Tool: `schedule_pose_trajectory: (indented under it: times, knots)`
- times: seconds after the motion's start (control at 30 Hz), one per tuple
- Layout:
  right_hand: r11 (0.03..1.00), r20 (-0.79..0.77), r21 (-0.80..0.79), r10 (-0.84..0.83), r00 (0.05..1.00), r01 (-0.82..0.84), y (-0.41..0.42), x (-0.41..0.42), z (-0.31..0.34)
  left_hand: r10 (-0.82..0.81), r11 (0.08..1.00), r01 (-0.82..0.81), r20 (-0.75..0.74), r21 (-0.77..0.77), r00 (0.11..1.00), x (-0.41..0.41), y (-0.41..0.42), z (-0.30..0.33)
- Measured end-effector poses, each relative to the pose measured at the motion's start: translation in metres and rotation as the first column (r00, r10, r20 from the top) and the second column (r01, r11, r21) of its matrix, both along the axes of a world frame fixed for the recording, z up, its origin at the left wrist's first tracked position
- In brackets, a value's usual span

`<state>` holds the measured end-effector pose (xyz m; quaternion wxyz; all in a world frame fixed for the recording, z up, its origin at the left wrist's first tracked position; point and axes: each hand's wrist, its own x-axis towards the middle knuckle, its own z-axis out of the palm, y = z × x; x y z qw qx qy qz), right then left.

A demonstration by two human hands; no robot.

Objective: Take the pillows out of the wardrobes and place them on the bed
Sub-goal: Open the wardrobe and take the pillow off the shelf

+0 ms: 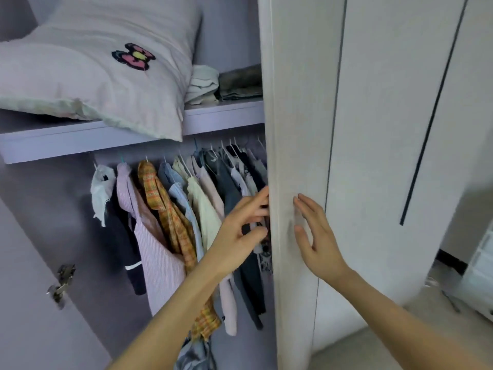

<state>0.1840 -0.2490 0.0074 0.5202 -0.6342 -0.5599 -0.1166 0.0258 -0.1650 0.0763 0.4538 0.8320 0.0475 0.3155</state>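
A pale pillow (88,70) with a pink and black flower patch lies on the wardrobe's upper shelf (224,117), its corner hanging over the shelf edge. Well below it, my left hand (240,231) reaches to the inner edge of a white wardrobe door (298,129), fingers loosely bent near that edge. My right hand (314,236) lies flat on the door's outer face with straight fingers. Neither hand touches the pillow.
Folded cloths (226,84) sit right of the pillow on the shelf. Several garments (173,214) hang on a rail below. An opened door with a hinge (62,283) stands at the left. More white doors (400,129) and floor lie to the right.
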Motion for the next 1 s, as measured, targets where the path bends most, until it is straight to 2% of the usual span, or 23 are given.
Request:
schedule_pose_trajectory:
  times: [0.13, 0.23, 0.33, 0.47, 0.57, 0.63, 0.77, 0.87, 0.93, 1.0]
  knots:
    - [0.995, -0.083, 0.070, -0.070, 0.994, 0.076, -0.055, 0.005, 0.002, -0.135, 0.966, 0.151, -0.090, 0.208, 0.987, 0.030, -0.030, 0.006]
    - [0.976, -0.104, 0.086, -0.192, 0.976, 0.201, -0.096, 0.014, 0.009, -0.140, 0.906, 0.155, -0.066, 0.393, 0.988, 0.065, -0.049, 0.019]
    - [0.942, -0.157, 0.120, -0.293, 0.943, 0.313, -0.129, 0.021, 0.020, -0.140, 0.847, 0.145, -0.049, 0.512, 0.989, 0.105, -0.069, 0.039]
    - [0.852, -0.204, 0.133, -0.477, 0.855, 0.507, -0.153, 0.037, 0.029, -0.106, 0.754, 0.176, -0.148, 0.633, 0.983, 0.153, -0.086, 0.052]
    - [0.760, -0.142, 0.121, -0.623, 0.769, 0.638, -0.163, 0.053, 0.034, -0.099, 0.707, 0.225, -0.221, 0.670, 0.970, 0.181, -0.101, 0.051]
    - [0.705, -0.108, 0.051, -0.700, 0.706, 0.707, -0.169, 0.065, 0.038, -0.072, 0.685, 0.214, -0.228, 0.697, 0.971, 0.195, -0.112, 0.053]
    - [0.640, -0.083, -0.067, -0.768, 0.635, 0.766, -0.173, 0.080, 0.040, -0.073, 0.623, 0.217, -0.220, 0.751, 0.973, 0.214, -0.121, 0.055]
    - [0.601, -0.040, 0.014, -0.798, 0.601, 0.799, -0.171, 0.076, 0.044, -0.083, 0.623, 0.231, -0.231, 0.747, 0.970, 0.217, -0.114, 0.057]
    - [0.552, 0.066, 0.151, -0.833, 0.549, 0.820, -0.166, 0.070, 0.053, -0.065, 0.632, 0.169, -0.166, 0.756, 0.984, 0.213, -0.102, 0.063]
    - [0.568, 0.165, 0.236, -0.823, 0.543, 0.789, -0.152, 0.062, 0.067, -0.017, 0.644, 0.065, -0.071, 0.763, 0.997, 0.202, -0.085, 0.073]
